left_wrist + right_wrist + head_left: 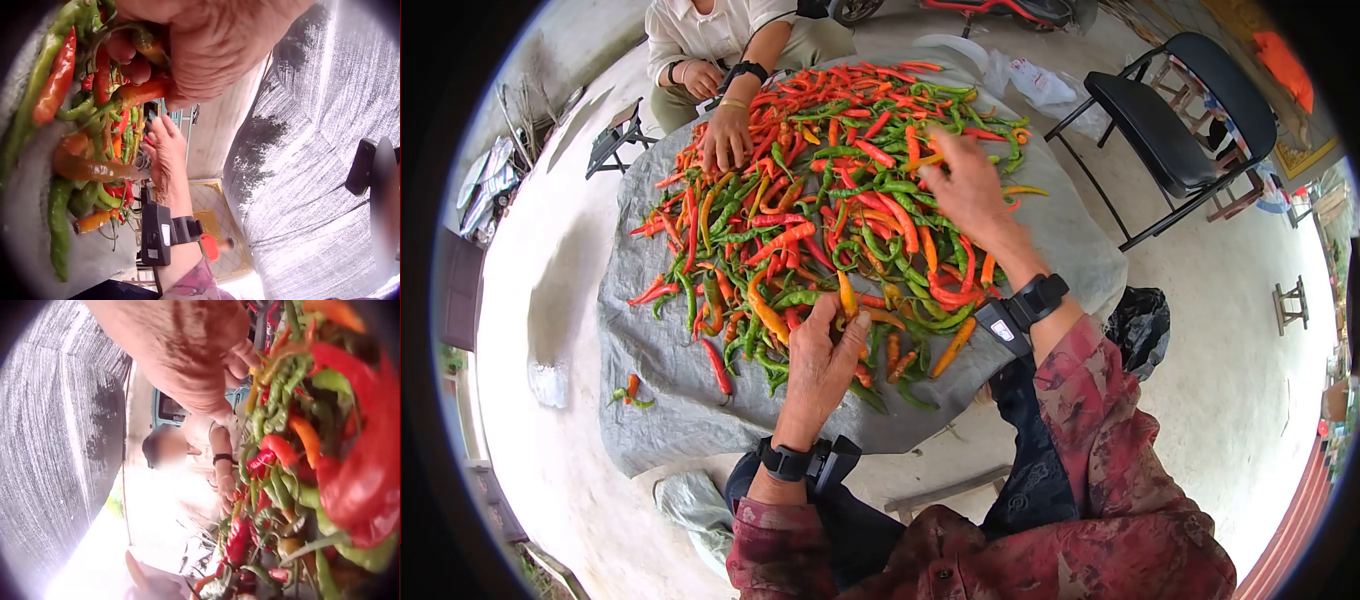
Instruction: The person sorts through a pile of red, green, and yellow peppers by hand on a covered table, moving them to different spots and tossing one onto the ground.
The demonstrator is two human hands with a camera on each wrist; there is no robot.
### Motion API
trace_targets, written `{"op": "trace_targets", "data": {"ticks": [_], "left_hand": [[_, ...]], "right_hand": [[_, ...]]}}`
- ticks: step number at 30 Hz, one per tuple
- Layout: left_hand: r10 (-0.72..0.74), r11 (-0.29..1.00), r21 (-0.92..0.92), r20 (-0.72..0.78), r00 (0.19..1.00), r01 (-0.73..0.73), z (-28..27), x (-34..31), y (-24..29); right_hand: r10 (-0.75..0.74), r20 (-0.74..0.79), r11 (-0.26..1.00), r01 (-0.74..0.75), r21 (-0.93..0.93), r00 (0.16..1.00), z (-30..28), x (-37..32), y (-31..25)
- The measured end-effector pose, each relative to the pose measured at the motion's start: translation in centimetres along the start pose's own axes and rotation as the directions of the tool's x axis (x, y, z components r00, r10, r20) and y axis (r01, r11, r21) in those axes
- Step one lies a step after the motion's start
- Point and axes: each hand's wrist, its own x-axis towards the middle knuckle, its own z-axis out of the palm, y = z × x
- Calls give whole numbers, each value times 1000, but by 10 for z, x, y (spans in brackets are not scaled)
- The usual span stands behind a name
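Note:
A wide heap of red, green and orange chili peppers point(780, 240) covers the grey sheet point(660, 400). At the heap's near edge, my left hand point(818, 365) grips chili peppers with curled fingers. An orange-red chili pepper point(140, 94) shows under its thumb in the left wrist view, and a stem end point(150, 47) pokes out by the fingers. My right hand point(968, 185), blurred, hovers over the heap's right side. Its thumb and fingers stand apart in the right wrist view, with the fingertips close to a yellow chili pepper point(252, 394).
Across the heap sits another person, whose hand point(727, 135) reaches into the peppers. A black folding chair point(1150, 130) stands to the right, near a white plastic bag point(1040, 80). A few chili peppers point(632, 392) lie apart at the sheet's left. A black bag point(1138, 330) lies right of my knees.

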Motion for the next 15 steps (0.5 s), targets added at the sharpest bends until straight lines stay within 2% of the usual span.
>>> {"op": "trace_targets", "data": {"ticks": [1,2,3,4,6,8,10,12,14,15], "left_hand": [[0,1000,2,0,1000,0,0,0,0],[-7,1000,-2,-2,1000,7,0,0,0],[-13,1000,-7,-2,1000,13,0,0,0],[-13,1000,-6,-3,1000,13,-1,-1,2],[-19,1000,18,5,1000,19,-4,-1,6],[0,1000,24,-3,1000,1,-6,-1,2],[-6,1000,-19,-10,1000,6,-8,-2,6],[-1,1000,6,-16,1000,1,-13,-3,10],[-62,996,-68,-11,998,61,-17,-3,10],[-63,995,-80,-22,998,61,-19,-4,10]], "right_hand": [[-104,171,962,143,-234,980,7,-6,2],[-159,356,851,311,-424,921,15,-12,3],[-41,427,824,273,-497,903,19,-16,-5],[-42,427,824,273,-496,903,22,-17,-8],[94,453,806,199,-557,887,28,-16,-13],[122,454,804,181,-567,883,32,-14,-14],[204,552,814,174,-555,808,28,-11,-16],[198,563,830,169,-532,802,22,-15,-24],[281,548,886,6,-463,788,14,-15,-37],[304,492,888,-55,-457,815,14,-13,-35]]}}
